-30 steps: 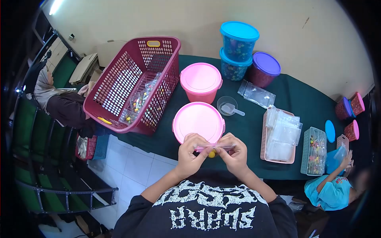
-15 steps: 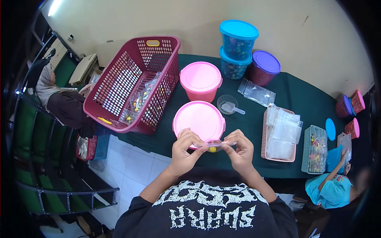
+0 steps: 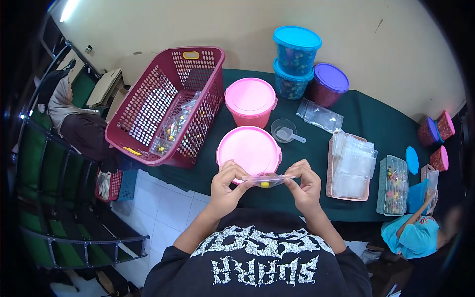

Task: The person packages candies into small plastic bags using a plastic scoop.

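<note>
Both hands pinch small clear bag (image 3: 266, 180) by its ends: left hand (image 3: 226, 184), right hand (image 3: 305, 184), fingers closed on it. Bag held just in front of near pink tub (image 3: 248, 148), above bench (image 3: 316, 163) edge; yellow bead inside.

Dark green worktop (image 3: 366, 123), maroon perforated basket (image 3: 163, 99) with yellow handle grips, two pink-lidded tubs (image 3: 247, 148), blue-lidded tubs (image 3: 297, 37), purple-lidded tub (image 3: 331, 79), clear bag (image 3: 267, 180) holding a yellow bead, black shirt with white lettering
</note>
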The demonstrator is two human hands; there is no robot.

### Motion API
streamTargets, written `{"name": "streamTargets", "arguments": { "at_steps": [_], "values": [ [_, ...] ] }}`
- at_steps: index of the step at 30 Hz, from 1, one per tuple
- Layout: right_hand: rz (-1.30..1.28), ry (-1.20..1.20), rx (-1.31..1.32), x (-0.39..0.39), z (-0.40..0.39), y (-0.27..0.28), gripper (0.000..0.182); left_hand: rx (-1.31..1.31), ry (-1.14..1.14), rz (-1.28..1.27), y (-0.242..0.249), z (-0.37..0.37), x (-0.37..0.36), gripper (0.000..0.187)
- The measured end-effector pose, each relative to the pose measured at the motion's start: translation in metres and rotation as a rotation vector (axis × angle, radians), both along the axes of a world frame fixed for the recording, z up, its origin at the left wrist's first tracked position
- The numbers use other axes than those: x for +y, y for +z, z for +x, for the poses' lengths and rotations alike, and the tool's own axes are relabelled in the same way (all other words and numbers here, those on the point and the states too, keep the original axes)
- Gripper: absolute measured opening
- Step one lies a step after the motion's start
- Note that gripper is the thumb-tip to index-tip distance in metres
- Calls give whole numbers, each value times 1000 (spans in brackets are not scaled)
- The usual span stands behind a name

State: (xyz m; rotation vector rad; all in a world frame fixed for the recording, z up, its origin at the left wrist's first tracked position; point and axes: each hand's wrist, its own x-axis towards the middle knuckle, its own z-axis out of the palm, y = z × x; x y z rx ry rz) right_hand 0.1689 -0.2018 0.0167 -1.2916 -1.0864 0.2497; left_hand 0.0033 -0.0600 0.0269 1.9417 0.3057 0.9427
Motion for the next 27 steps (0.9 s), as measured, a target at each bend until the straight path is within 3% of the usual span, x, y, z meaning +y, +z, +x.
{"name": "streamTargets", "arguments": {
  "at_steps": [3, 5, 6, 8, 9, 10, 12, 14, 16, 20, 22, 24, 26, 27],
  "values": [
    [-20, 59, 34, 1, -1, -4, 7, 26, -6, -46, -11, 3, -3, 16],
    [45, 10, 422, 1, -16, -8, 7, -255, 392, 17, -11, 16, -19, 26],
    [48, 8, 419, 2, -20, -8, 7, -259, 390, 18, -10, 14, -22, 26],
    [59, -62, 255, 4, -26, -5, 8, -154, 162, 40, -4, 9, -27, 41],
    [40, -38, 165, 4, -29, -2, 10, 24, 122, 168, 5, 9, -26, 42],
    [39, -34, 167, 6, -32, 1, 10, 27, 126, 168, 5, 9, -27, 42],
    [100, 2, -104, 12, -33, 5, 15, 67, 8, 31, 4, 13, -28, 44],
    [91, -25, -152, 14, -31, 2, 23, 53, 14, -28, 2, 13, -29, 40],
    [75, -78, -284, 15, -27, -1, 27, 67, -7, 181, 2, 9, -28, 36],
    [73, -117, -355, 15, -22, -8, 31, 57, 12, 180, -1, 11, -30, 20],
    [71, -376, -439, 15, -25, -3, 37, 61, 55, 232, 4, 13, -33, 15],
    [85, -428, -382, 14, -26, 0, 34, 81, 99, 292, 4, 14, -35, 14],
    [-17, -410, -678, 8, -21, 11, 25, 84, 134, 354, 3, 13, -33, 13],
    [-52, -385, -702, 9, -22, 10, 17, 88, 169, 418, 3, 12, -33, 12]
  ]
}}
